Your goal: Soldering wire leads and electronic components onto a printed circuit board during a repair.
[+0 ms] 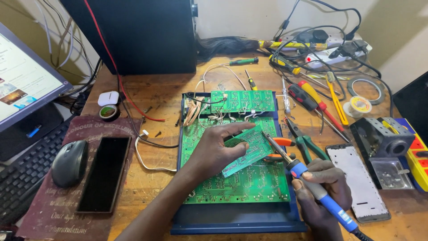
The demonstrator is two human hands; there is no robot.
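Observation:
My left hand holds a small green circuit board tilted above a large green circuit board that lies in a dark blue case. My right hand grips a blue-handled soldering iron; its metal tip touches the small board's right edge. A second green board with pale ribbon wires sits at the far end of the case.
Screwdrivers, green-handled pliers, solder rolls, a power strip and a metal box crowd the right. A phone, mouse, keyboard and monitor are left; a black speaker stands behind.

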